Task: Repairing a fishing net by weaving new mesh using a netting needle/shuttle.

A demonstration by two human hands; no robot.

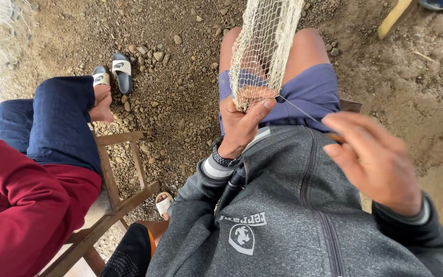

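Note:
A cream fishing net (265, 46) hangs down from the top of the view over my lap. My left hand (242, 125) pinches the net's lower edge between thumb and fingers; a dark watch sits on that wrist. My right hand (378, 159) is drawn back to the right, fingers closed on a small netting needle that is mostly hidden. A thin taut thread (301, 109) runs from the net's edge to my right hand. I wear a grey zip jacket and purple shorts.
Another person in a red top and blue trousers (52, 123) sits on a wooden bench (121, 174) at the left. Black and white sandals (114, 69) lie on the gravel ground. A yellow wooden post (393, 18) stands at the top right.

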